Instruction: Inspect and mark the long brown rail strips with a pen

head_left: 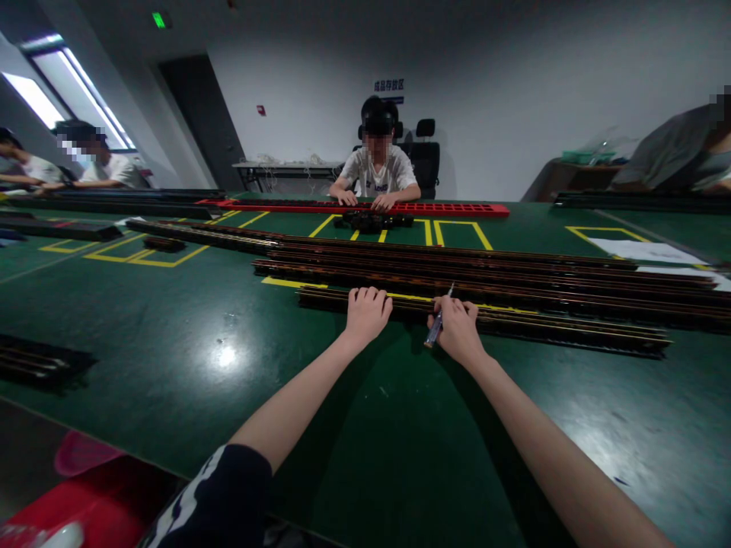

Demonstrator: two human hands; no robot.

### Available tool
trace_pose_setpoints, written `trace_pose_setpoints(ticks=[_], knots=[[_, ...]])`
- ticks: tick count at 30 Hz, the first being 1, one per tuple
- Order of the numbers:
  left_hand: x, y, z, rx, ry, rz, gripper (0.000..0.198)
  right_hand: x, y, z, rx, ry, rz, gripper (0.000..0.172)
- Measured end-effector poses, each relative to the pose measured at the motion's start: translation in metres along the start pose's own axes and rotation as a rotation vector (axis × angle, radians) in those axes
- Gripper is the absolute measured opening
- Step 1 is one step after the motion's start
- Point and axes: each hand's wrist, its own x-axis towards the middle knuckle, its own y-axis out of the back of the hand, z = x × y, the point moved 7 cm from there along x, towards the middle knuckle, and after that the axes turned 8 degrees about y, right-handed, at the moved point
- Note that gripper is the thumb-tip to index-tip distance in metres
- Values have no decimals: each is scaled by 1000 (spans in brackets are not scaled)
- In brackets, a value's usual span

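Observation:
A long dark bar with thin brassy lines (571, 332) lies across the green table in front of me. My left hand (368, 313) rests over its left part, fingers curled round the far edge and closed on it. Further right, my right hand (457, 326) is closed on a slim screwdriver-like tool (436, 329), which has a clear handle and a thin shaft pointing away from me; this hand also touches the bar. Just beyond lie several similar long dark bars (514, 275), side by side.
Across the green table (171, 304), a person (380, 171) handles a red slotted rail (457, 208) behind a small dark heap (374, 221). Another dark bar (39, 361) lies at the left edge. White papers (645, 250) lie at right. More people sit at both sides.

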Motion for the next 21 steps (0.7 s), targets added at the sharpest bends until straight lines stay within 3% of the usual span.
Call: trace_pose_setpoints(ticks=[21], knots=[[0, 1, 0, -44, 18, -30, 36, 1, 2, -3, -45, -14, -26, 11]])
